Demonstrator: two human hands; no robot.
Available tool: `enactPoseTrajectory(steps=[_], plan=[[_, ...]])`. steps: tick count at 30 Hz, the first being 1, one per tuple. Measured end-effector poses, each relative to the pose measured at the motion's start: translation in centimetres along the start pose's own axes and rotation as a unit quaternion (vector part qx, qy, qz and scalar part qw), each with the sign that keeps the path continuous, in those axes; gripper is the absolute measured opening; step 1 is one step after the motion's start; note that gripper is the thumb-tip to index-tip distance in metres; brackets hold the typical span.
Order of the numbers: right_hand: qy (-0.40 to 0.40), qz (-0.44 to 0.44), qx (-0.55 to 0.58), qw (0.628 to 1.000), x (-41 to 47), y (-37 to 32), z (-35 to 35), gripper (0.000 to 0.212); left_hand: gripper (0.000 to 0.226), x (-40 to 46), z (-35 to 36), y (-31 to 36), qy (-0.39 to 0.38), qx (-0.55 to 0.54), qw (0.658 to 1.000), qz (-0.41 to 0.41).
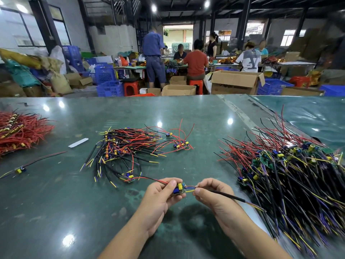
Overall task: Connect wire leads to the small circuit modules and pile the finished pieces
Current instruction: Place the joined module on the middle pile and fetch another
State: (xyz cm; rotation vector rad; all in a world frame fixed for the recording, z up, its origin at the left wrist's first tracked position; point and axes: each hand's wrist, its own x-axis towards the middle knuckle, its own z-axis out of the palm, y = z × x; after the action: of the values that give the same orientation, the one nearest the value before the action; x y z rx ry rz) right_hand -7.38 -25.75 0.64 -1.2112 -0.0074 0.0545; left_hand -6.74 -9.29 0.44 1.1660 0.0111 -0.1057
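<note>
Workshop, glossy green table (78, 202)

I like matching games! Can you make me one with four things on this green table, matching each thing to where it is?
Things:
1. small circuit module with a yellow and blue part
2. thick bundle of mostly red wires
3. big heap of green circuit boards with black, red and yellow wires
4. white paper strip

Places:
A. far left edge of the table
B. right side of the table
C. held in the left hand
D. lying flat, left of the middle pile

Pairs: 1-C, 2-A, 3-B, 4-D
</note>
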Motion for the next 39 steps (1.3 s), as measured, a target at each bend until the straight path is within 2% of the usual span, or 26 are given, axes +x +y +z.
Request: enactPoseTrajectory(steps=[3,8,13,19,24,28,30,35,39], plan=[[-0.005,-0.019,-0.02,1.0,0.0,0.0,0.0,0.02,0.022,-0.1,0.1,-0.1,-0.007,0.014,1.0,-0.001],[-0.022,0.008,-0.007,1.0,-0.2,0.2,0.0,0.025,0.029,-0.2,0.4,-0.1,-0.002,0.044,0.999,-0.021],[-0.025,-0.001,-0.042,0.999,-0.2,0.2,0.3,0.026,0.008,-0.5,0.6,-0.3,-0.017,0.123,0.992,0.033],[-0.024,-0.03,-0.118,0.992,-0.1,-0.3,0.1,0.023,0.013,-0.4,0.3,-0.2,-0.019,0.139,0.989,0.037],[-0.038,0.026,-0.019,0.999,-0.3,-0.2,0.2,0.02,0.01,-0.7,0.2,0.1,-0.031,0.118,0.992,0.018],[-0.061,0.059,0.081,0.993,-0.3,-0.4,0.2,0.014,0.012,-0.8,0.4,0.2,-0.04,0.053,0.998,0.002],[-0.054,0.046,0.076,0.995,-0.3,-0.3,0.2,0.014,0.015,-0.7,0.4,0.3,-0.043,0.037,0.998,0.0],[0.034,-0.014,0.028,0.999,-0.3,0.7,1.0,0.024,0.011,-0.6,0.4,0.0,-0.036,0.059,0.998,0.005],[0.028,0.004,0.032,0.999,-0.2,0.5,0.8,0.019,0.013,-0.5,0.2,-0.1,-0.018,0.064,0.998,0.013]])
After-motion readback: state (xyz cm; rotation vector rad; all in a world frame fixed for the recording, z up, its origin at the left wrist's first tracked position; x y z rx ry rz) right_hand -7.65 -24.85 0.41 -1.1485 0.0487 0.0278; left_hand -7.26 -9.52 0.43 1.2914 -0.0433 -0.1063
